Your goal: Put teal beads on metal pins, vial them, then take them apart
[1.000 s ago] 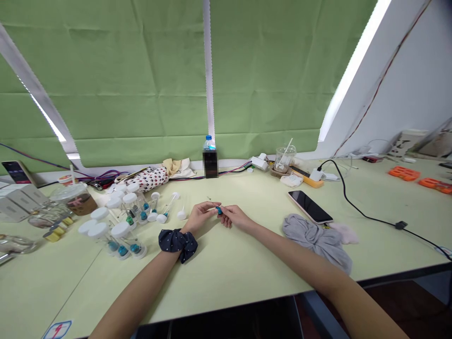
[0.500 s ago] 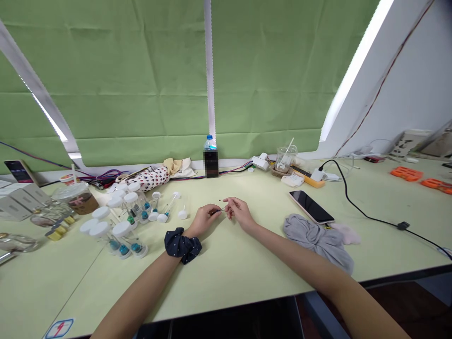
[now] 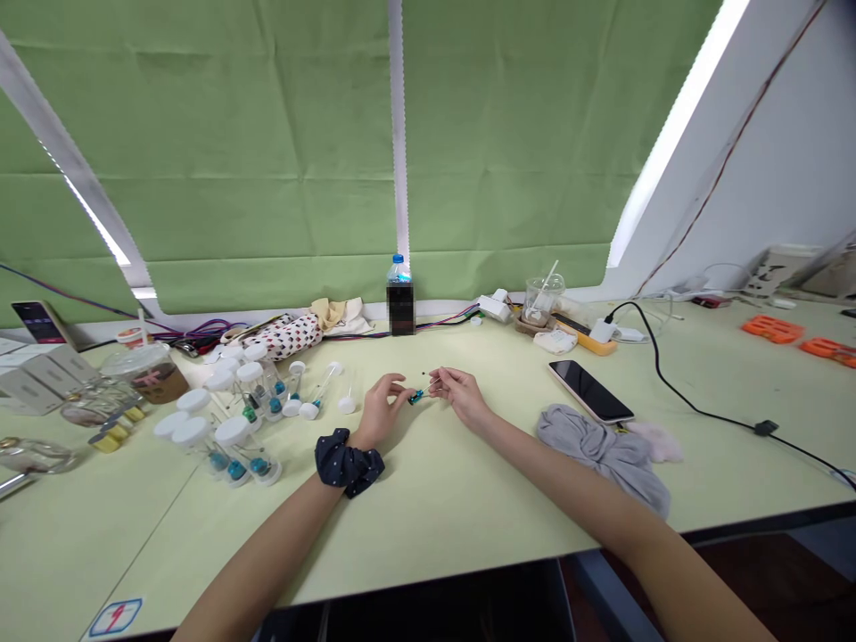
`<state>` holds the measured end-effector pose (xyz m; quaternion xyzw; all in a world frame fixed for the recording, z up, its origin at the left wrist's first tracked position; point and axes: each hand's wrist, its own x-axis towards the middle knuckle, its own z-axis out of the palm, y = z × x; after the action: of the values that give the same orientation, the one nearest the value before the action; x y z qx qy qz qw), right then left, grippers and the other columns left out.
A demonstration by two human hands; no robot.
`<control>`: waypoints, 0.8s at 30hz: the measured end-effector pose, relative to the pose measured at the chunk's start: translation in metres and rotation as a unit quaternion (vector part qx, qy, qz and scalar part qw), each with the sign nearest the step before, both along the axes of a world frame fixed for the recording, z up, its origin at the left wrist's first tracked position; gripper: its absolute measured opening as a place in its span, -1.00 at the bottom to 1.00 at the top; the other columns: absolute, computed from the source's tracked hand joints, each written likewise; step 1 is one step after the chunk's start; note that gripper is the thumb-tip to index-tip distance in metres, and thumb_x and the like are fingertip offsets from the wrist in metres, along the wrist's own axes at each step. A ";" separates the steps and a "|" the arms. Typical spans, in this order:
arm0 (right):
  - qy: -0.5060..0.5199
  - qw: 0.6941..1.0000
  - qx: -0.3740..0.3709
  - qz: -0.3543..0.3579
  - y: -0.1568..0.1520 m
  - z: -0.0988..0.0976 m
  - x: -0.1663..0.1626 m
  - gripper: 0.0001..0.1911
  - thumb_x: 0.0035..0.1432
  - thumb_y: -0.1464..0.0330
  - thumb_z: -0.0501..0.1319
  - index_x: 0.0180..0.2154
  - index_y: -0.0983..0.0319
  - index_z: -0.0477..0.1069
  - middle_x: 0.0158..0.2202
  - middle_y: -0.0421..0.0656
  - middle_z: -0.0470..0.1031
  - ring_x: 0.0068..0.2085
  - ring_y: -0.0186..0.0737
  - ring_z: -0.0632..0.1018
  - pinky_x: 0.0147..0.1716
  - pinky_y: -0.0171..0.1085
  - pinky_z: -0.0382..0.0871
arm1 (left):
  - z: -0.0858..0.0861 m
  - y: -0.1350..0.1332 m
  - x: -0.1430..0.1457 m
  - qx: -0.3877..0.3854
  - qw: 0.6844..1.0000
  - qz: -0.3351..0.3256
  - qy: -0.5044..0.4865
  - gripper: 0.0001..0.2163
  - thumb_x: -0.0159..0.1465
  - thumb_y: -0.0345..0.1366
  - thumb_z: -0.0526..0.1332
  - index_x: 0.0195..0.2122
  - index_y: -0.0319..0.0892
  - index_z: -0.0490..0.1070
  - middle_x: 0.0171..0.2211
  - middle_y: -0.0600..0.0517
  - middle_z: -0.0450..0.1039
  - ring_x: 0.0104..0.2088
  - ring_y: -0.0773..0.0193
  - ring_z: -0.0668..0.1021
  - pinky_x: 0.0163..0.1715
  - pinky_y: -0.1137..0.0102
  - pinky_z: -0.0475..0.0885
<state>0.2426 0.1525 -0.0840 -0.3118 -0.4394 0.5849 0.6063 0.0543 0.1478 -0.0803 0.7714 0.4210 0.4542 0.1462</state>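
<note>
Over the middle of the table, my right hand (image 3: 461, 394) pinches the thin wire-like stem of a small shiny blue-green piece (image 3: 416, 396). My left hand (image 3: 384, 408) has its fingertips at the blue end of that piece, fingers curled. A dark scrunchie (image 3: 349, 464) is round my left wrist. Just beyond the hands lies a tiny dark speck (image 3: 423, 374). To the left stand several clear tubes with white caps (image 3: 233, 432), blue and green pieces inside. The closest clear tube with a white cap (image 3: 346, 404) lies beside my left hand.
A dark bottle with a blue cap (image 3: 401, 308) stands at the back. On the right are a phone (image 3: 590, 390), a grey cloth (image 3: 602, 456), a plastic cup (image 3: 540, 301) and a black cable (image 3: 702, 410). Perfume-like glass bottles (image 3: 37, 457) and a lidded drink cup (image 3: 157, 374) sit left.
The blue-green end, hidden by my left fingers before, now shows between the hands. My left fingers have opened out somewhat, and my right hand has turned and closed on the stem.
</note>
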 end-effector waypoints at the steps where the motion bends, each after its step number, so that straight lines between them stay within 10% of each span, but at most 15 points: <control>1: 0.005 1.000 -0.001 -0.003 0.001 0.000 0.002 -0.63 -0.07 0.10 0.32 -0.38 0.30 0.50 -0.45 -0.15 0.44 -0.45 -0.31 0.50 -0.37 -0.24 0.41 | 0.002 0.000 -0.002 0.029 0.997 0.063 0.021 -0.79 0.25 -0.21 0.12 -0.13 -0.15 0.31 -0.19 -0.09 0.44 -0.19 0.19 0.51 -0.17 0.25 0.41; 5: 0.016 1.000 -0.011 -0.018 0.006 0.000 0.009 -0.62 -0.09 0.10 0.33 -0.38 0.30 0.49 -0.46 -0.15 0.44 -0.45 -0.32 0.49 -0.39 -0.27 0.40 | 0.006 0.003 -0.012 0.052 0.933 0.309 0.176 -0.62 0.17 -0.30 0.18 0.03 -0.20 0.27 0.11 -0.24 0.21 0.12 -0.12 0.26 0.00 -0.01 0.20; 10: 0.017 0.999 -0.021 -0.037 0.011 -0.003 0.015 -0.61 -0.10 0.09 0.33 -0.38 0.30 0.48 -0.45 -0.14 0.44 -0.46 -0.35 0.46 -0.42 -0.30 0.36 | 0.000 0.014 -0.023 -0.030 0.884 0.384 0.264 -0.40 0.12 -0.26 0.18 0.17 -0.34 0.10 0.13 -0.35 0.16 0.03 -0.18 0.33 -0.09 0.04 0.26; 24: 0.128 0.983 -0.015 -0.133 0.024 0.000 0.033 -0.72 -0.03 0.19 0.33 -0.41 0.30 0.46 -0.47 -0.16 0.45 -0.45 -0.37 0.46 -0.40 -0.33 0.40 | -0.007 0.018 -0.022 0.036 0.989 0.013 0.141 -0.63 0.27 -0.12 0.09 0.07 -0.09 0.29 -0.17 -0.02 0.46 -0.27 0.25 0.51 -0.21 0.33 0.42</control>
<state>0.2754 0.1766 -0.0842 -0.2995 -0.3040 0.5404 0.7252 0.0321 0.1656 -0.0875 0.8269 0.4311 0.3574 0.0519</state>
